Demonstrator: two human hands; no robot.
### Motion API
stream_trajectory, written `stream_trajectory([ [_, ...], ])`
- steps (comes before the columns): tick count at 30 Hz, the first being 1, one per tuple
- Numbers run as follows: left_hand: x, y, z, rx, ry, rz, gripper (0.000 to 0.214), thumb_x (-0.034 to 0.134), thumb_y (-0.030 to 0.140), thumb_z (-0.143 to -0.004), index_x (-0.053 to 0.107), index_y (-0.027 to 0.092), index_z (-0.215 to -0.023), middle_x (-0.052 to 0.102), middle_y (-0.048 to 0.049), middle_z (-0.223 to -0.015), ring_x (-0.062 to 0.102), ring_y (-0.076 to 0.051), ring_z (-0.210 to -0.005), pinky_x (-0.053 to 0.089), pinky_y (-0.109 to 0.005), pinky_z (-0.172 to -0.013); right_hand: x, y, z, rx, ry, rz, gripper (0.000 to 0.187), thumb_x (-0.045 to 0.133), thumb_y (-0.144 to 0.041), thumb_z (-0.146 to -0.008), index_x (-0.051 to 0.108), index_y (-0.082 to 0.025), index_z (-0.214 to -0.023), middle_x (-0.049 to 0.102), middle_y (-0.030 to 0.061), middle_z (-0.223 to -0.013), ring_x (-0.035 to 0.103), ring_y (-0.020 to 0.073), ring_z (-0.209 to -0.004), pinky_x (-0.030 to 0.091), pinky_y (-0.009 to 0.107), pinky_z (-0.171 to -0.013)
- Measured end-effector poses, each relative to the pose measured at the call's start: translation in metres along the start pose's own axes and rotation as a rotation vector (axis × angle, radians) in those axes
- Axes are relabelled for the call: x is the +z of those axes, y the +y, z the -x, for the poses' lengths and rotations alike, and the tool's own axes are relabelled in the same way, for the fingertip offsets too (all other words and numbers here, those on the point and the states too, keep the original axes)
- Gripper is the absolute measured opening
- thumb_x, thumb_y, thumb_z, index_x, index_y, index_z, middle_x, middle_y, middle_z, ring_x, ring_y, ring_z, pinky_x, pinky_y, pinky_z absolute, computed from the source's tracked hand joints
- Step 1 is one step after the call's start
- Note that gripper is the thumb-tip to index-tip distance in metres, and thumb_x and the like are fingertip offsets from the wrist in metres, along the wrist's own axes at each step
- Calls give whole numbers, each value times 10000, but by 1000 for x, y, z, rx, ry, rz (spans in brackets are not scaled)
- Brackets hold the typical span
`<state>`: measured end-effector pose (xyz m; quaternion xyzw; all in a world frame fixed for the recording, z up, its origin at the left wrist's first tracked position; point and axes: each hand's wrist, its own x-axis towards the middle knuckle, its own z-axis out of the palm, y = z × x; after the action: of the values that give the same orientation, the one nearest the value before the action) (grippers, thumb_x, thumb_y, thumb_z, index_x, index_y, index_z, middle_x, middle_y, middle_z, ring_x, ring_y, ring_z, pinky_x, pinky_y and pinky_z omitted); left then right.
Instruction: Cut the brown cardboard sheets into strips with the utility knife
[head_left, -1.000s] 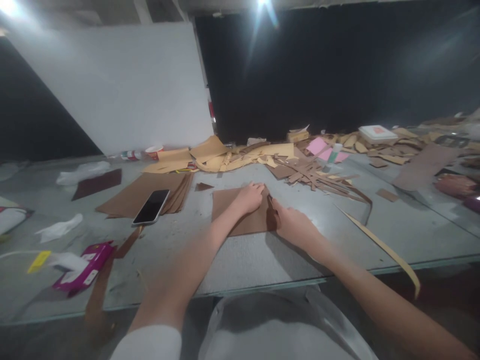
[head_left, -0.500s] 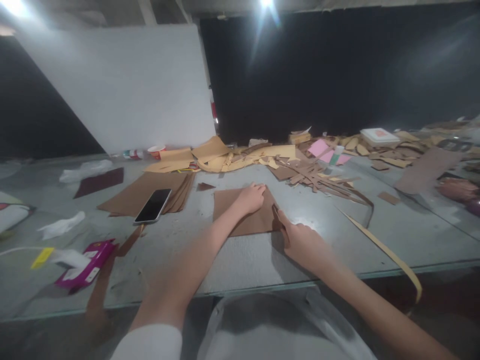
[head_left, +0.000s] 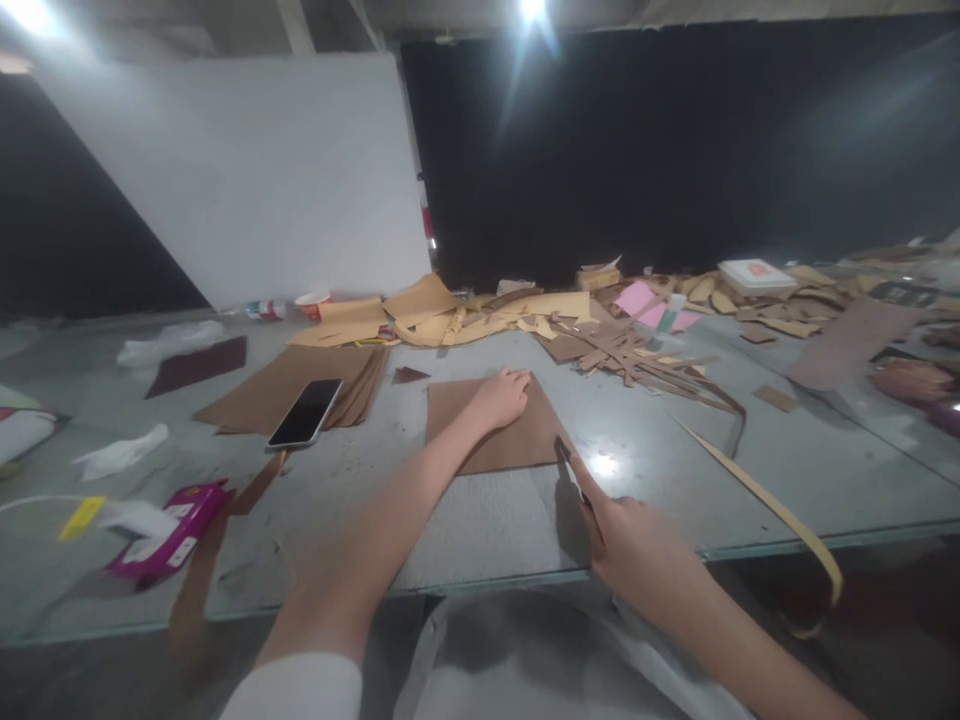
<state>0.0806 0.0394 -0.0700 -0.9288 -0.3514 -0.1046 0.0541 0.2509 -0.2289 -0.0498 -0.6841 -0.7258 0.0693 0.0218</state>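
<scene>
A squarish brown leather-like sheet (head_left: 506,440) lies flat on the table in front of me. Across its upper part rests my left hand (head_left: 505,397), palm down, with the fingers lying on the sheet close to its far right corner. My right hand (head_left: 626,535) is closed around a slim dark knife (head_left: 574,468), most of its handle hidden in the fingers. The forefinger stretches along the knife, whose tip is at the sheet's right edge, near the lower corner.
Left of the sheet, a phone (head_left: 306,413) lies on stacked brown sheets (head_left: 247,388). A purple packet (head_left: 176,530) is farther left. Tangled offcut strips (head_left: 626,355) lie beyond my right hand. One long pale strip (head_left: 772,500) hangs over the table's front edge.
My right hand has drawn the knife toward me along the sheet's right edge, down to near the lower corner. My left hand has stayed in place on the sheet.
</scene>
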Motion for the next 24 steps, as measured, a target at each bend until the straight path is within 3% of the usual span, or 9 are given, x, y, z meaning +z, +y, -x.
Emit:
stream_trajectory([
  [3,0,0,0,4,9,-4,493,425,135,-1040,647,106,-1479,609,-139,-1622,602,-286,-1376,447,-450,-1200,10,2,12,-25,36,-11,792,484,-180,-1005,284,-193,-1771,736,86,-745,704,260,-634,308,309,-575],
  [9,-4,1,2,-12,-7,2,472,420,156,-1053,661,116,-1456,604,-120,-1631,594,-282,-1365,455,-431,-1194,26,11,40,-67,62,-53,991,600,-159,-855,261,-215,-1785,729,57,-688,696,273,-567,358,297,-528],
  [14,-5,2,3,-11,3,11,488,412,154,-1053,659,153,-1474,614,-110,-1621,608,-295,-1335,476,-467,-1166,12,36,58,-54,102,-138,776,508,-317,-1015,313,-308,-1766,705,33,-644,699,292,-544,374,318,-505],
  [17,-4,2,3,-16,8,4,491,416,144,-1046,656,141,-1474,612,-116,-1623,608,-298,-1340,468,-473,-1180,-1,64,38,18,168,-82,679,372,-372,-1100,297,-299,-1770,720,54,-693,696,291,-569,401,337,-545],
  [20,-2,2,4,-19,8,8,487,409,140,-1048,656,130,-1467,602,-111,-1634,602,-283,-1366,458,-444,-1199,-7,96,-3,33,232,77,676,325,-288,-1104,276,-193,-1771,735,115,-816,678,281,-640,449,359,-636],
  [24,0,1,5,-21,12,27,489,398,143,-1053,648,126,-1472,590,-109,-1647,585,-272,-1409,448,-428,-1214,-6,124,-60,10,292,325,584,402,-311,-1105,501,-127,-1650,716,258,-1128,697,374,-1010,508,449,-858],
])
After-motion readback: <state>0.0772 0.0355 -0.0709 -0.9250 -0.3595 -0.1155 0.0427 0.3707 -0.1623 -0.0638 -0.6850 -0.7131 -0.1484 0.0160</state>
